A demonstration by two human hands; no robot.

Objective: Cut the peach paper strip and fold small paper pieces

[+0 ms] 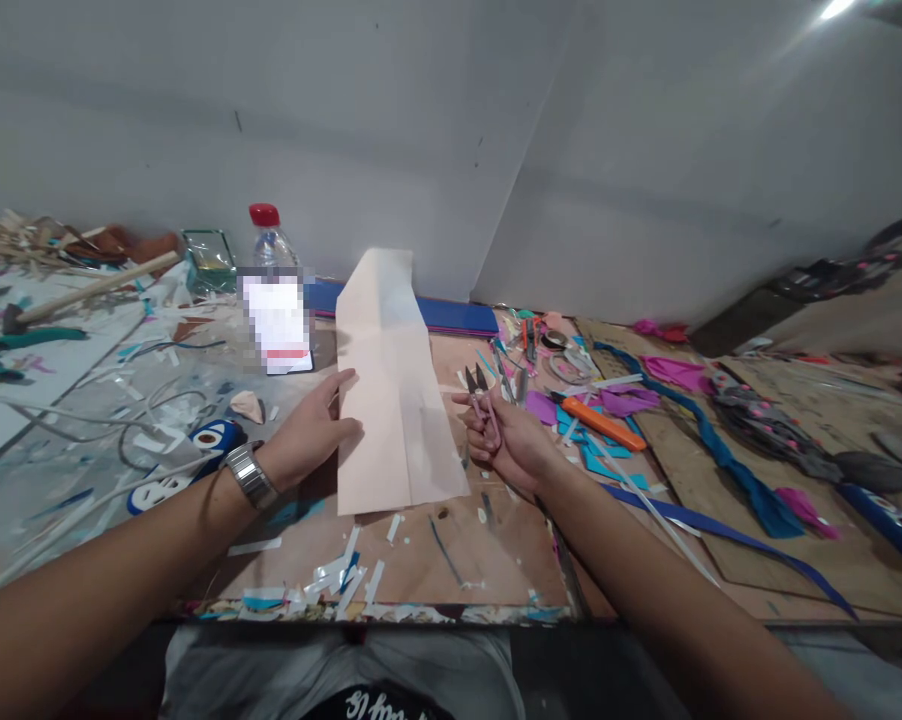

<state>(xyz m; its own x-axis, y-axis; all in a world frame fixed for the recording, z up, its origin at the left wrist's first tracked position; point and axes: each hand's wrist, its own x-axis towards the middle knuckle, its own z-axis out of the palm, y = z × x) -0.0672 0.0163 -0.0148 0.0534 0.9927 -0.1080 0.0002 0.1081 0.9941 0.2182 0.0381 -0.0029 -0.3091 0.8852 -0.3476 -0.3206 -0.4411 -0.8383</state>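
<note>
A long pale pink sheet of paper (372, 400), creased lengthwise, stands in front of me on the worktable, its far end rising toward the wall. My left hand (312, 430), with a metal watch on the wrist, grips the sheet's left edge between thumb and fingers. To the right of the paper, my right hand (507, 435) is closed around thread snips (485, 405) with pink handles. The dark blades point up and away, apart from the sheet.
Paper scraps litter the table (488, 560). Left are a phone (278, 325), a bottle with a red cap (269, 240), cables and green-handled pliers (1, 350). An orange cutter (605, 423) and blue ribbon (721, 450) lie right. A wall rises behind.
</note>
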